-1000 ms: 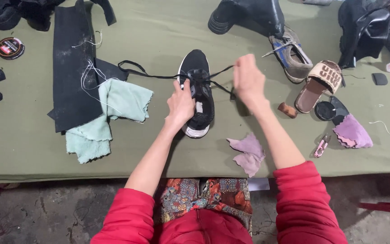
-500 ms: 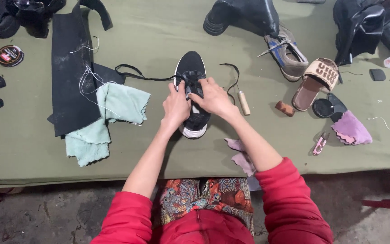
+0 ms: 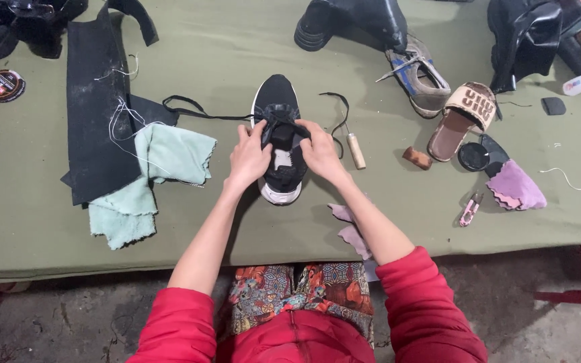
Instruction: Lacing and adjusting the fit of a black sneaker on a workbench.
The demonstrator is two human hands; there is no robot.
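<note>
Sneaker (image 3: 278, 101) on table (image 3: 237, 40), both hands (image 3: 249, 156) gripping laces (image 3: 200, 111).

The low knit sneaker (image 3: 279, 134) is black with a white sole and black lace. The cloth-covered worktop (image 3: 237, 40) is olive green. The folded terry cloth (image 3: 152, 178) is mint green, the small scalloped rag (image 3: 516, 185) lilac, the padded sleeves (image 3: 425, 309) red.
</note>
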